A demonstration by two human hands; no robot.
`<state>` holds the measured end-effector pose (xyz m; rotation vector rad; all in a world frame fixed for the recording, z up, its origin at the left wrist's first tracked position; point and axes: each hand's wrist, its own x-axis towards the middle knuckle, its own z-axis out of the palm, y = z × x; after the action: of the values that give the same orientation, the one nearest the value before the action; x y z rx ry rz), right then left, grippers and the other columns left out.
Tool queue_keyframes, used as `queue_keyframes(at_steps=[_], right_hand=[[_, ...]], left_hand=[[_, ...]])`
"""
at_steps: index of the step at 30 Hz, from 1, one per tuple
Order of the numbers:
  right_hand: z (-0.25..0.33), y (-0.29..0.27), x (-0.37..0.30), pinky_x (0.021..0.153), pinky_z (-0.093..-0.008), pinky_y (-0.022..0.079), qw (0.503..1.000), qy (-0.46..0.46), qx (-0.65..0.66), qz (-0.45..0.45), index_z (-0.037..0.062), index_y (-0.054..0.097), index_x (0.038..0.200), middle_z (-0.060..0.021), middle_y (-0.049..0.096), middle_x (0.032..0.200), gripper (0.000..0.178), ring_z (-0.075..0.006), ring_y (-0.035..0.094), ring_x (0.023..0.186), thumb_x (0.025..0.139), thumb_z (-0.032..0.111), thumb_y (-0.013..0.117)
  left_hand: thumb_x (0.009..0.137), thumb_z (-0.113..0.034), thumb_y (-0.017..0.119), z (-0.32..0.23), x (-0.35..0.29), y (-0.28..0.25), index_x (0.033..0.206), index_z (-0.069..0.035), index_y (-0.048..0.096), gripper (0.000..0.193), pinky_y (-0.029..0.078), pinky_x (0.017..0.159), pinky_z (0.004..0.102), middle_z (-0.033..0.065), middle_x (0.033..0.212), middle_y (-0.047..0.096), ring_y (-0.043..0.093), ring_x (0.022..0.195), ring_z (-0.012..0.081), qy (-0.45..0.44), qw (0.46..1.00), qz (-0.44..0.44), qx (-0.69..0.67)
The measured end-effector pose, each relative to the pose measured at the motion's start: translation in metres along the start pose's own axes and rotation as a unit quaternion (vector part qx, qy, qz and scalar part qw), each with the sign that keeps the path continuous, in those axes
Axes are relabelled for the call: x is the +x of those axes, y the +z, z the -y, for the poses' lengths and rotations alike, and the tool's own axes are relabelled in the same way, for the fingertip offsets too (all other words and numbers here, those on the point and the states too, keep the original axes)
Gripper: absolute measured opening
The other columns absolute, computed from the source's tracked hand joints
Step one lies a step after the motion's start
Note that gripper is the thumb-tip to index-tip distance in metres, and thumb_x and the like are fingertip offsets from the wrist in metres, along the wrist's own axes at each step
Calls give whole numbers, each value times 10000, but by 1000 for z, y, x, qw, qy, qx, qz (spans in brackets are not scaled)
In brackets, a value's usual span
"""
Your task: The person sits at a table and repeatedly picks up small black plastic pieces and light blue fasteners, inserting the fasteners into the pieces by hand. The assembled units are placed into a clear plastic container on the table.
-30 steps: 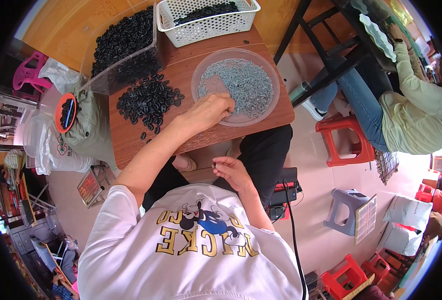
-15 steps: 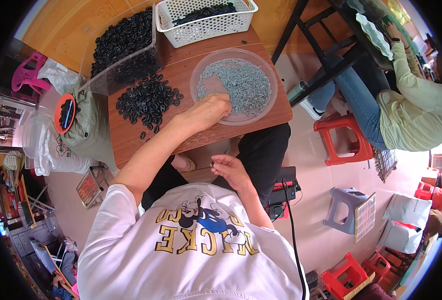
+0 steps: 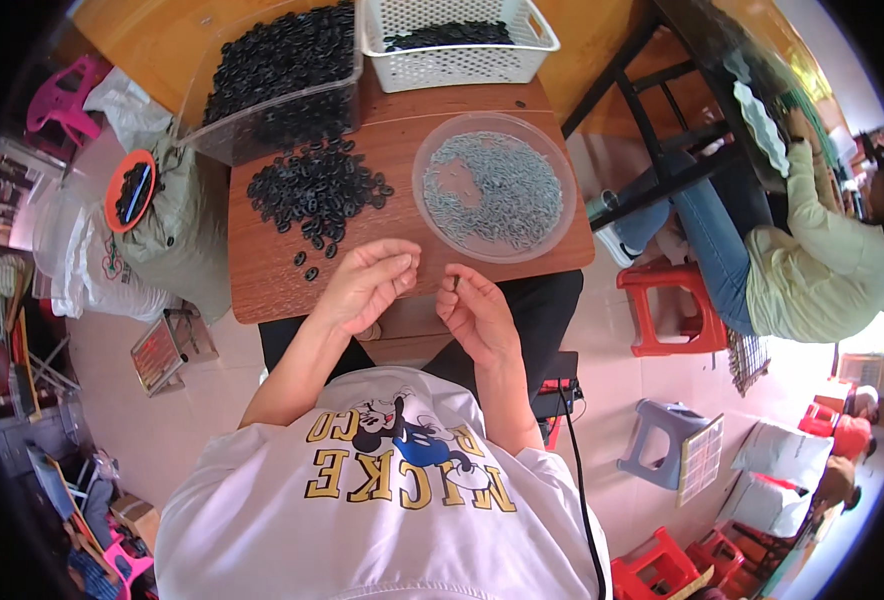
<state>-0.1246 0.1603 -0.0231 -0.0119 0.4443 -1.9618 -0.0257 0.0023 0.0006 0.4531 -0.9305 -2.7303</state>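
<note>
My left hand (image 3: 370, 284) is closed in a pinch over the table's near edge; whatever its fingertips hold is too small to make out. Just to its right, my right hand (image 3: 477, 318) pinches a small dark piece (image 3: 455, 283) between thumb and finger. The hands are close together but apart. Beyond them stands a round clear bowl (image 3: 424, 222) of small silvery, screw-like metal pieces (image 3: 522, 190). Left of the bowl, a loose pile of black oval rings (image 3: 312, 190) lies on the brown wooden table (image 3: 272, 290).
A clear bin (image 3: 262, 140) heaped with black rings and a white perforated basket (image 3: 452, 70) stand along the table's back. An orange dish (image 3: 116, 190) rests on a sack at left. A seated person (image 3: 812, 250) and a red stool (image 3: 667, 310) are at right.
My left hand has come out of the bowl, back toward me beside the right hand. My right hand has risen toward the table edge, and the whole view has shifted a little.
</note>
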Motion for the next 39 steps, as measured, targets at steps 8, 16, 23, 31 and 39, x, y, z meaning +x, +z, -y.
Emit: queue_keyframes(at_steps=[8, 16, 23, 31, 39], right_hand=[[-24, 33, 30, 668, -217, 475, 978, -14, -203, -50, -13, 594, 1049, -73, 637, 833, 183, -111, 589, 724, 881, 57, 568], [-44, 46, 38, 690, -211, 466, 961, -57, -260, -73, -20, 617, 1054, -83, 644, 909, 204, -112, 590, 777, 858, 29, 588], [-47, 42, 36, 715, -239, 476, 971, -3, -227, -71, -16, 613, 1041, -87, 647, 895, 186, -131, 600, 804, 864, 17, 568], [-52, 40, 38, 667, -202, 440, 928, -99, -344, -99, -15, 652, 943, -58, 659, 891, 144, -86, 575, 764, 799, -10, 644], [-52, 48, 37, 641, -203, 453, 918, -95, -370, -105, -23, 655, 918, -65, 666, 820, 127, -86, 587, 709, 791, -19, 646]], left_hand=[[833, -9, 613, -10, -30, -26, 926, -7, 632, 95, 494, 716, 235, 54, 877, 641, 600, 770, 121, 57, 994, -84, -25], [829, -3, 614, -12, -33, -32, 919, -6, 634, 92, 497, 691, 230, 56, 855, 642, 602, 746, 119, 70, 990, -106, -57], [814, -7, 633, -14, -34, -31, 918, -7, 635, 104, 499, 678, 235, 63, 837, 647, 606, 725, 124, 80, 987, -133, -44], [811, -14, 642, -13, -35, -31, 910, -15, 646, 99, 495, 651, 222, 64, 833, 651, 605, 715, 116, 69, 984, -161, -32], [821, 15, 615, -14, -35, -30, 985, 5, 599, 165, 505, 663, 222, 86, 865, 651, 611, 736, 121, 66, 988, -133, -44]])
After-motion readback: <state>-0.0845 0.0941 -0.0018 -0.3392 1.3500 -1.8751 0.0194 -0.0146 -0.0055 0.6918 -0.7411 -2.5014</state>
